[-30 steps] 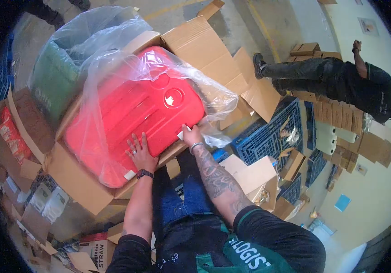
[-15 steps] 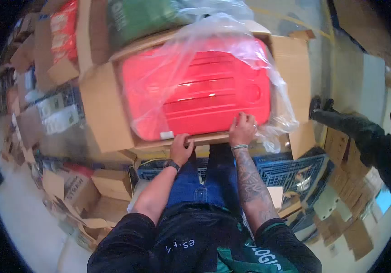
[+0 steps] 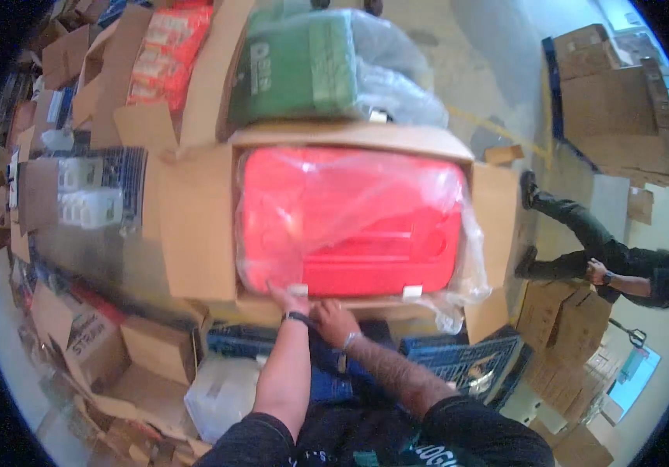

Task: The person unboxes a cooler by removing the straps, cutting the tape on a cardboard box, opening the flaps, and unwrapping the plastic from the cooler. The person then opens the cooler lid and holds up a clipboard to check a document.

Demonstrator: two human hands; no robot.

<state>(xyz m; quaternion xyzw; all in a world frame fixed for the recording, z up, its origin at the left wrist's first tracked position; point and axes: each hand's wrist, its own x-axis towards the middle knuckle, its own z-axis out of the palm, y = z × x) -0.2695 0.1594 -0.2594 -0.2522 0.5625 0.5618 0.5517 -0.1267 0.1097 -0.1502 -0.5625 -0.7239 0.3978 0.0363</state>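
A large red ribbed plastic lid or case [image 3: 381, 268], partly covered by a clear plastic bag [image 3: 470, 268], lies in an open cardboard box [image 3: 194, 226]. My left hand [image 3: 291, 300] is at the near edge of the red case, left of its middle, a finger stretched out over the bag. Just right of it, my right hand [image 3: 336, 322] is by the near wall of the box, its fingers curled; what they hold, if anything, is hidden. White labels [image 3: 412, 291] show along the near edge of the case.
Beyond the box sits a green bagged case [image 3: 295, 70]. Orange-red packets [image 3: 167, 58] fill a carton at upper left, and white jugs [image 3: 89, 206] stand at left. Another person [image 3: 607, 261] stands at right near stacked cartons [image 3: 560, 327]. Blue pallets [image 3: 467, 358] lie below.
My right hand has moved left, off the red case, to beside my left hand. My left hand now reaches onto the case's near edge. The view has shifted, and the bag covers more of the case.
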